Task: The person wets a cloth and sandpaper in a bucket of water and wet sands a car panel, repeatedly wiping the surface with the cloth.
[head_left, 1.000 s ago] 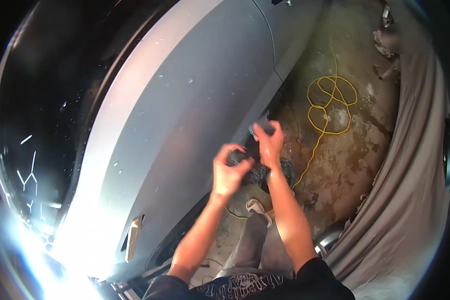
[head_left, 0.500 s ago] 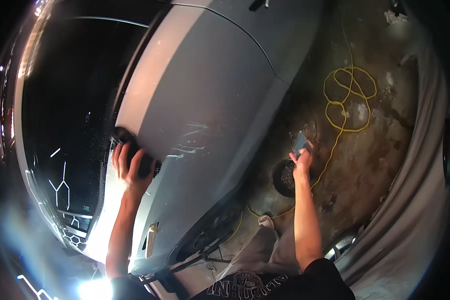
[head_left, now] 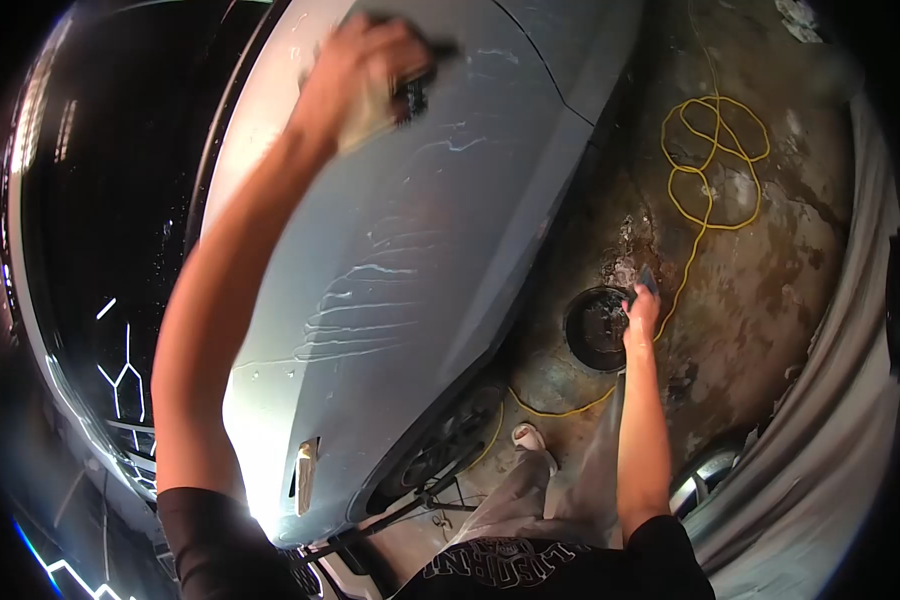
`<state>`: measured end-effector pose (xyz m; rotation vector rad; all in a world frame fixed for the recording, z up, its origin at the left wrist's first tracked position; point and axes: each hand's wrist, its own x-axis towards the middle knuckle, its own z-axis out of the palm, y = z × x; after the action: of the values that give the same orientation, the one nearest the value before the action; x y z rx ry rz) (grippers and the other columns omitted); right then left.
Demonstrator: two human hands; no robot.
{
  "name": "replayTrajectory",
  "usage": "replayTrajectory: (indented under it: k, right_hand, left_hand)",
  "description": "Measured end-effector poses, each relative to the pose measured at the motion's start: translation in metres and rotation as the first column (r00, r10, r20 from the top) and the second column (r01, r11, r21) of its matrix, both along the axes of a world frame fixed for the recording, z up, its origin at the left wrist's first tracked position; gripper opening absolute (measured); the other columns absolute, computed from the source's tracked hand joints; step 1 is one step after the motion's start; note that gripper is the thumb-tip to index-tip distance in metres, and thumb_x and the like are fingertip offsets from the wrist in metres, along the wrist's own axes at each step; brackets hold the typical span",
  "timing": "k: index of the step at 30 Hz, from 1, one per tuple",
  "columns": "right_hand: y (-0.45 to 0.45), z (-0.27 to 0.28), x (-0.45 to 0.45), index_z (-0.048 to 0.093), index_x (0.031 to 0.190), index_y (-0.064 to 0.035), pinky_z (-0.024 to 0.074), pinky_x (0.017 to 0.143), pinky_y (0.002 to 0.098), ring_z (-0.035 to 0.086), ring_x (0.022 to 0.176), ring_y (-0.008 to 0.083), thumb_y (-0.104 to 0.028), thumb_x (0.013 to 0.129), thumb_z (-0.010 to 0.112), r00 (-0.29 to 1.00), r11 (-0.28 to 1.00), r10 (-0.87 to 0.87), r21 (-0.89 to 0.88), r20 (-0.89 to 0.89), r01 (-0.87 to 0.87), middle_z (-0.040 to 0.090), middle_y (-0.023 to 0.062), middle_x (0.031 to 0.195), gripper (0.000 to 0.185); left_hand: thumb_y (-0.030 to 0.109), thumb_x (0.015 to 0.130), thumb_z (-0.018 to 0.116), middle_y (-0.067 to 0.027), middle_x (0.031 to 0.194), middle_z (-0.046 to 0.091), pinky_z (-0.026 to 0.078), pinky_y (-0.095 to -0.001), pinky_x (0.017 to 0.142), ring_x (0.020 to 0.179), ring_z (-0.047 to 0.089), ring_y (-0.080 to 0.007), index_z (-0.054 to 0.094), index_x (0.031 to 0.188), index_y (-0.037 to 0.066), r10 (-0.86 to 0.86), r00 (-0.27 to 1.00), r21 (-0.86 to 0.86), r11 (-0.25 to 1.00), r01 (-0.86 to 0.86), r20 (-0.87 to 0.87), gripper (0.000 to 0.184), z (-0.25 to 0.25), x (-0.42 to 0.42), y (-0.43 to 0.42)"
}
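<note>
My left hand [head_left: 360, 75] is closed round a dark, blurred pad [head_left: 410, 85] against the upper part of a grey car panel [head_left: 450, 220]. Streaks of liquid run across the panel below it. On the right, my right hand [head_left: 642, 310] grips a small blue-grey block [head_left: 647, 280] beside the rim of a black bucket [head_left: 571, 335] on the floor. The bucket has dark liquid in it.
A yellow cord [head_left: 708, 225] lies looped on the stained floor [head_left: 770, 320]. Grey cloth [head_left: 820, 440] hangs along the right. A car wheel [head_left: 440, 440] is low in the middle, and dark glass [head_left: 100, 230] is at the left.
My left hand has moved from in front of me to the panel and then up along it with the dark pad. Wet streaks have appeared. My right hand has moved right, beside the bucket.
</note>
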<state>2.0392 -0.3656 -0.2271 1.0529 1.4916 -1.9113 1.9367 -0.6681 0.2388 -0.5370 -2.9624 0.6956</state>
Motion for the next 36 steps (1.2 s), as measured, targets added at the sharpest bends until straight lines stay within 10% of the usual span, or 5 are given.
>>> replayTrajectory:
  k: [16, 25, 29, 31, 36]
  right_hand:
    - [-0.209, 0.188, 0.137, 0.028, 0.148, 0.0055, 0.0178, 0.121, 0.0378, 0.023, 0.146, 0.0345, -0.017, 0.1, 0.049, 0.717, 0.997, 0.068, 0.024, -0.694, -0.071, 0.025, 0.022, 0.157, 0.057]
    - [-0.271, 0.281, 0.255, 0.021, 0.153, 0.0031, 0.0026, 0.117, 0.0577, 0.007, 0.151, 0.039, -0.027, 0.089, 0.052, 0.607, 0.957, 0.269, 0.134, -0.748, -0.259, 0.014, 0.0226, 0.161, 0.077]
    - [-0.269, 0.284, 0.025, 0.018, 0.153, 0.0018, 0.0206, 0.118, 0.0492, 0.012, 0.15, 0.0358, -0.029, 0.103, 0.035, 0.552, 0.911, 0.364, 0.409, -0.75, -0.045, 0.016, 0.0184, 0.161, 0.061]
    - [-0.262, 0.227, -0.074, 0.024, 0.151, 0.0016, 0.0223, 0.117, 0.0467, 0.021, 0.147, 0.0358, -0.031, 0.104, 0.035, 0.658, 0.978, 0.063, -0.086, -0.75, -0.192, 0.024, 0.02, 0.158, 0.058]
    - [-0.268, 0.178, 0.099, 0.019, 0.154, -0.0025, 0.0106, 0.12, 0.0463, 0.012, 0.15, 0.0321, -0.036, 0.105, 0.032, 0.757, 0.994, 0.106, 0.066, -0.645, -0.082, 0.015, 0.0164, 0.162, 0.061]
  left_hand:
    - [0.045, 0.057, 0.087, -0.0124, 0.149, 0.04, 0.013, -0.0653, 0.113, 0.143, 0.025, -0.0425, 0.061, 0.121, 0.011, 0.342, 0.907, -0.144, 0.938, -0.314, 0.248, 0.077, 0.075, 0.372, 0.009]
    - [0.024, 0.063, 0.067, 0.0004, 0.075, 0.052, 0.041, -0.0326, 0.064, 0.073, 0.053, -0.0167, 0.059, 0.073, 0.016, -0.398, 0.84, 0.065, 0.912, 0.404, 0.368, 0.015, -0.034, 0.243, -0.011]
    - [0.013, 0.057, 0.079, -0.0104, 0.094, 0.062, 0.048, -0.0406, 0.075, 0.084, 0.059, -0.0308, 0.062, 0.092, 0.009, -0.098, 0.994, 0.061, 0.994, 0.094, 0.055, 0.04, 0.015, 0.119, -0.015]
    - [0.007, 0.067, 0.083, -0.0124, 0.114, 0.064, 0.052, -0.0374, 0.084, 0.104, 0.061, -0.0288, 0.061, 0.107, 0.005, -0.04, 0.996, 0.18, 0.982, 0.054, -0.081, 0.045, 0.056, 0.083, -0.032]
    - [0.022, 0.072, 0.082, -0.0209, 0.146, 0.041, 0.041, -0.0441, 0.107, 0.131, 0.046, -0.0348, 0.049, 0.133, 0.001, -0.113, 0.993, 0.331, 0.936, 0.119, -0.038, 0.072, 0.078, 0.086, -0.095]
